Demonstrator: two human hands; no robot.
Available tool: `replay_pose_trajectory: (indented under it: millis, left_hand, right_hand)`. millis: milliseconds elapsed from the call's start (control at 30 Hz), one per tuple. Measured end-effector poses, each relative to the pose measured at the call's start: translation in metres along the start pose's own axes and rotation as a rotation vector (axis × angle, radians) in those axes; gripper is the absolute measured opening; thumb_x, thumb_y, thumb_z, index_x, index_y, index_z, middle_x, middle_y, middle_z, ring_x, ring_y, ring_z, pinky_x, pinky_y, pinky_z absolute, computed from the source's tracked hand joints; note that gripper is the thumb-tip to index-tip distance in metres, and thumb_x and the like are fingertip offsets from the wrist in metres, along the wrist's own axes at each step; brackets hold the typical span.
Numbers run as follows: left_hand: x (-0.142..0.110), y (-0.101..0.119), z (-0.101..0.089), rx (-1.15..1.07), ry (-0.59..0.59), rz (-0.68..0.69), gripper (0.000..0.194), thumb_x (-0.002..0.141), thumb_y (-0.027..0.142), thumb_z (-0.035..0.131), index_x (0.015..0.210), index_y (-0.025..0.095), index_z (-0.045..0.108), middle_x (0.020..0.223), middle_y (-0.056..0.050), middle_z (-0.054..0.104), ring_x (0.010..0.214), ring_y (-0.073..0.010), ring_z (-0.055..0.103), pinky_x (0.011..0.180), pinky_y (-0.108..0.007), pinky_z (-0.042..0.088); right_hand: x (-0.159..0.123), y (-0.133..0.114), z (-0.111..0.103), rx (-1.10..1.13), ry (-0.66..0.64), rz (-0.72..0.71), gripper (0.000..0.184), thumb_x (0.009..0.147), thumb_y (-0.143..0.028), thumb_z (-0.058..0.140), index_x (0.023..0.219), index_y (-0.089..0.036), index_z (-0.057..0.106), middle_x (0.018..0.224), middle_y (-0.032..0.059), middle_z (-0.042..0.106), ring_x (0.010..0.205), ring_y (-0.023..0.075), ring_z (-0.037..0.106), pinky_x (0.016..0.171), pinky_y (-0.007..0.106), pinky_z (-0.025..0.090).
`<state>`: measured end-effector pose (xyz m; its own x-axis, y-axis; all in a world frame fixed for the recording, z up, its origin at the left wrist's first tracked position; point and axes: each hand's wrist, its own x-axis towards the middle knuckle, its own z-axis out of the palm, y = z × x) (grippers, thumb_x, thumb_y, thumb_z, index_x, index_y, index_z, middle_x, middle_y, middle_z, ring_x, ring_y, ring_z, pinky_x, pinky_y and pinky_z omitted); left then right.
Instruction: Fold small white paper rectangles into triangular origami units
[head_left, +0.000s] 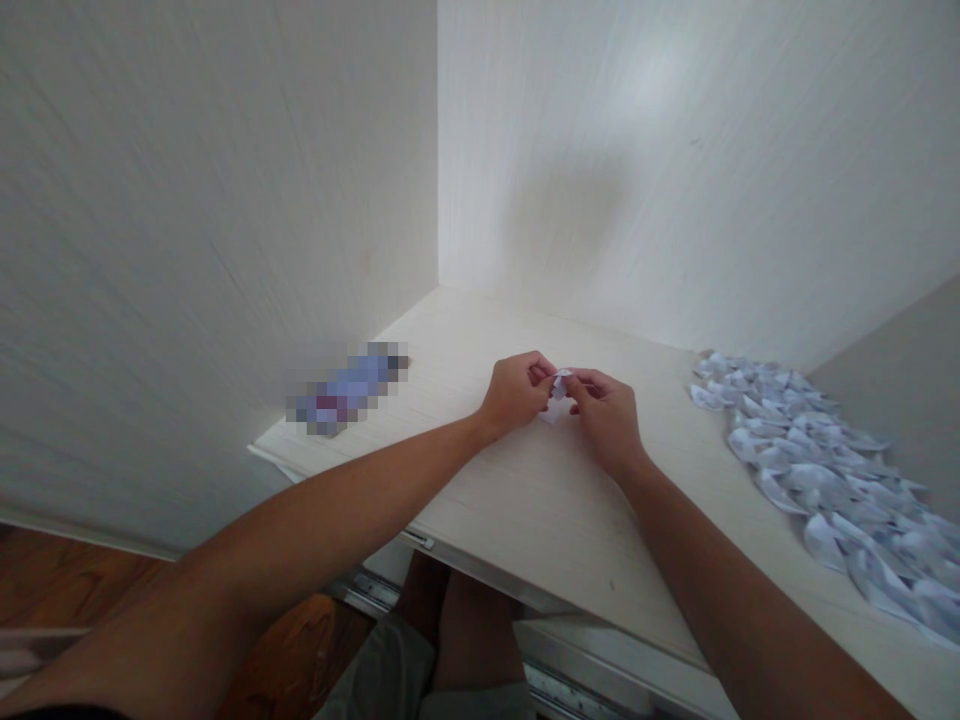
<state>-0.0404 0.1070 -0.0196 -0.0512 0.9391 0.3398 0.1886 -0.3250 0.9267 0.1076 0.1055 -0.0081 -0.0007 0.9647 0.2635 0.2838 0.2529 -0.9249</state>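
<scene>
A small piece of folded white paper (561,379) is pinched between both hands, a little above the pale desk top. My left hand (519,388) grips its left side with thumb and fingertips. From the right, my right hand (606,412) pinches the same piece, its fingers curled. Below the fingertips shows another bit of white paper (555,412); whether it belongs to the held piece or lies on the desk, I cannot tell. The fingers partly hide the folds.
Many folded white paper pieces (817,470) lie in rows along the desk's right side. A blurred-out bluish object (349,388) lies at the left edge. Pale panels (585,150) stand behind and to the left. The desk's front edge (525,585) runs above my legs.
</scene>
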Motion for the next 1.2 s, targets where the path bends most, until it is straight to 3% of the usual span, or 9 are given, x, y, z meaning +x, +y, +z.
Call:
replay_pose_trajectory:
  millis: [333,500,667,833,1000,1200]
  left_hand:
    - [-0.002,0.003,-0.002,0.183,0.001,0.102,0.006,0.081,0.008,0.068,0.081,0.014,0.070,0.074,-0.004,0.073,0.064,-0.0135,0.069,0.057,-0.022,0.057]
    - [-0.005,0.004,0.001,0.201,0.019,0.101,0.005,0.081,0.009,0.068,0.078,0.014,0.070,0.071,-0.004,0.073,0.062,-0.0140,0.069,0.056,-0.023,0.057]
    - [-0.005,0.000,0.005,-0.030,0.018,-0.031,0.006,0.084,0.013,0.070,0.078,0.013,0.069,0.067,-0.001,0.070,0.055,-0.0114,0.069,0.050,-0.020,0.058]
    - [0.000,-0.004,0.006,-0.167,0.009,-0.149,0.007,0.082,0.013,0.075,0.077,0.012,0.070,0.064,-0.001,0.070,0.052,-0.0114,0.069,0.055,-0.023,0.062]
    - [-0.001,-0.002,0.003,-0.103,0.010,-0.110,0.008,0.081,0.017,0.077,0.077,0.012,0.072,0.065,-0.002,0.072,0.054,-0.0124,0.070,0.052,-0.022,0.060]
    - [-0.002,0.000,0.001,0.057,-0.013,-0.033,0.003,0.082,0.014,0.072,0.083,0.013,0.074,0.068,-0.003,0.073,0.053,-0.0119,0.068,0.051,-0.022,0.059]
  right_hand:
    - [0.003,0.003,-0.003,0.083,-0.033,0.113,0.032,0.072,-0.042,0.074,0.088,-0.016,0.080,0.083,0.0082,0.078,0.072,0.0185,0.067,0.062,0.029,0.052]
    - [0.003,0.003,-0.001,-0.145,0.010,0.018,0.029,0.079,-0.041,0.067,0.088,-0.017,0.079,0.081,0.0095,0.079,0.070,0.0221,0.069,0.065,0.035,0.054]
    - [-0.001,-0.006,0.002,-0.414,0.093,-0.142,0.027,0.088,-0.039,0.061,0.084,-0.018,0.078,0.083,0.0113,0.080,0.075,0.0245,0.073,0.079,0.040,0.056]
    - [0.000,-0.003,-0.002,-0.363,0.023,-0.135,0.021,0.087,-0.033,0.063,0.089,-0.020,0.079,0.086,0.0099,0.081,0.076,0.0246,0.074,0.076,0.038,0.058]
    - [0.000,-0.005,-0.004,-0.357,0.027,-0.097,0.018,0.084,-0.032,0.067,0.089,-0.019,0.079,0.083,0.0092,0.081,0.073,0.0250,0.075,0.073,0.038,0.057]
    - [-0.005,-0.016,-0.002,-0.496,0.068,-0.183,0.010,0.082,-0.025,0.066,0.085,-0.020,0.074,0.077,0.0073,0.079,0.072,0.0238,0.073,0.077,0.037,0.054]
